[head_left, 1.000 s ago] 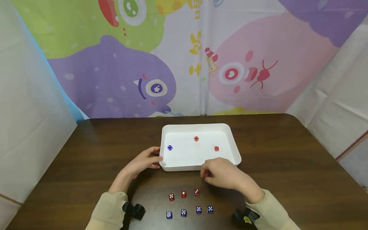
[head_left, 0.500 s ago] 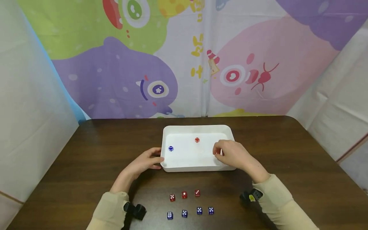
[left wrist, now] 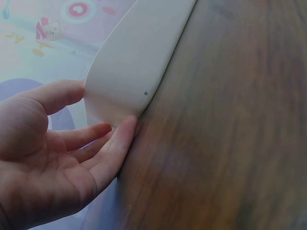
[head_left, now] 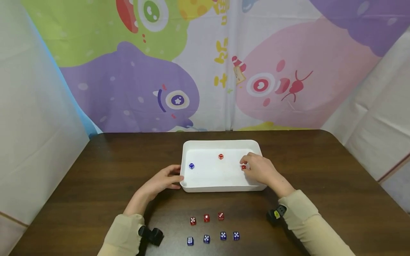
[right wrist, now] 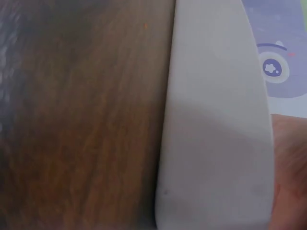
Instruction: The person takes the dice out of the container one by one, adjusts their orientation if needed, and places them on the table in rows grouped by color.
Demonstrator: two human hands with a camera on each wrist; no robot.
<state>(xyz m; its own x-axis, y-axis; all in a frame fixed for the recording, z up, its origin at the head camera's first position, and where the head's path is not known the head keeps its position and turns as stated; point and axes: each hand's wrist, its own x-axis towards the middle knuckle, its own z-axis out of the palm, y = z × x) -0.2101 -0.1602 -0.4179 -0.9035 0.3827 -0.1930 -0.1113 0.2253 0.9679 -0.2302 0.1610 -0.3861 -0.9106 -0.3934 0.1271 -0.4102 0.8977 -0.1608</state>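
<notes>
A shallow white tray [head_left: 211, 189] holds a blue die [head_left: 191, 166] at its left, a red die [head_left: 221, 156] toward the back and another red die [head_left: 243, 167] at its right. My right hand [head_left: 261, 170] reaches over the tray's right side, thumb and fingertips on either side of that right red die. In the right wrist view only part of the hand [right wrist: 290, 167] shows behind the tray wall; its fingers are hidden. At the tray's left front corner, my left hand [head_left: 161, 182] rests fairly straight fingers and thumb against the outer wall [left wrist: 129, 62].
In front of the tray, three red dice [head_left: 206, 218] lie in a row on the dark wooden table [head_left: 121, 156]. Nearer still is a row of several blue dice [head_left: 206, 239]. A cartoon-printed cloth [head_left: 134, 96] hangs behind the table, with pale cloth at both sides.
From the tray's front edge my right hand has moved right and back, over the tray, and come down at the right red die. My left hand stays at the corner.
</notes>
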